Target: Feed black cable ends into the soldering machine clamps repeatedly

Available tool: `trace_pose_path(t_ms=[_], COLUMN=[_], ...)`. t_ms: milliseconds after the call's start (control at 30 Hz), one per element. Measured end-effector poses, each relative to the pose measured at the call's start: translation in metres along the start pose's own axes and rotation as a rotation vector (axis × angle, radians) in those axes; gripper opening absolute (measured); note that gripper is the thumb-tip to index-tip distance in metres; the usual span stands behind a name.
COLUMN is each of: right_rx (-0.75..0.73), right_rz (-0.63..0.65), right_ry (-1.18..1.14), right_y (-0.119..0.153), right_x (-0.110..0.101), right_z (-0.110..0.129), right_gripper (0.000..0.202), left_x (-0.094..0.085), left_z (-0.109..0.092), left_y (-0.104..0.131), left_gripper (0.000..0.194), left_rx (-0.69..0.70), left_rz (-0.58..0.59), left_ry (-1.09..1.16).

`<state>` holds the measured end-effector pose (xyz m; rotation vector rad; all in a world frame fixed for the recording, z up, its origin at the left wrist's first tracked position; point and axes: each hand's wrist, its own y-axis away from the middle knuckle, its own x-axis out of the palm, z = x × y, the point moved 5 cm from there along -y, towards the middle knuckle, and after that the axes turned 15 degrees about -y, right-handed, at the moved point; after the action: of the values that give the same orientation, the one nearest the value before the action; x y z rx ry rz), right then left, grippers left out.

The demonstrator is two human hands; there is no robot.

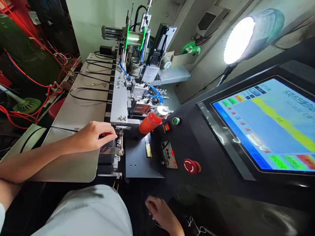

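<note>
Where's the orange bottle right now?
In the head view, the orange bottle is just left of the middle, between the left hand and the round green button on the black panel.

Your left hand [94, 136], fingers bent, is over the right edge of the grey tabletop [73, 167], next to a metal fixture [119, 142]; looped black cables [91, 88] lie farther up that tabletop; your right hand [159, 210] hangs low, loosely curled; an orange bottle [149, 123] stands near the machine [140, 88]; to your right glow a touchscreen [278, 121] and a lamp [240, 41].
</note>
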<state>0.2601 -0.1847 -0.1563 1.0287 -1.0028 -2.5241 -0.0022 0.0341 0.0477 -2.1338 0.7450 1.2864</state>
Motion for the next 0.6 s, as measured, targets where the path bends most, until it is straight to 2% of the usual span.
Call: trace_pose_path(t_ms=[67, 133, 167, 233, 300, 367, 467, 600], right_rx=[-0.435, -0.804, -0.942, -1.068, -1.03, -0.925, -0.802, -0.739], right_rz=[0.239, 0.349, 0.36, 0.286, 0.139, 0.044, 0.054, 0.069], right_ry=[-0.199, -0.337, -0.403, -0.538, -0.687, -0.804, -0.89, -0.898], right_y=[0.025, 0.045, 0.049, 0.044, 0.026, 0.007, -0.015, -0.026], right_x=[-0.007, -0.024, -0.033, -0.049, -0.061, -0.063, -0.056, -0.052], right_z=[0.046, 0.087, 0.104, 0.129, 0.145, 0.155, 0.167, 0.175], right_gripper=[0.02, 0.022, 0.023, 0.025, 0.027, 0.029, 0.029, 0.032], left_x=[0.014, 0.027, 0.033, 0.041, 0.047, 0.051, 0.055, 0.057], left_z=[-0.001, 0.0, 0.002, 0.006, 0.01, 0.013, 0.015, 0.015], left_y=[-0.002, -0.005, -0.006, -0.01, -0.012, -0.014, -0.015, -0.015], left_gripper=[0.024, 0.026, 0.027, 0.028, 0.03, 0.03, 0.029, 0.029], left_rx=[0.004, -0.017, -0.037, -0.077, -0.117, -0.148, -0.172, -0.18], left_rz=[0.079, 0.134, 0.15, 0.17, 0.185, 0.203, 0.216, 0.217], left_ry=[0.003, -0.001, -0.004, -0.013, -0.027, -0.036, -0.029, -0.035])
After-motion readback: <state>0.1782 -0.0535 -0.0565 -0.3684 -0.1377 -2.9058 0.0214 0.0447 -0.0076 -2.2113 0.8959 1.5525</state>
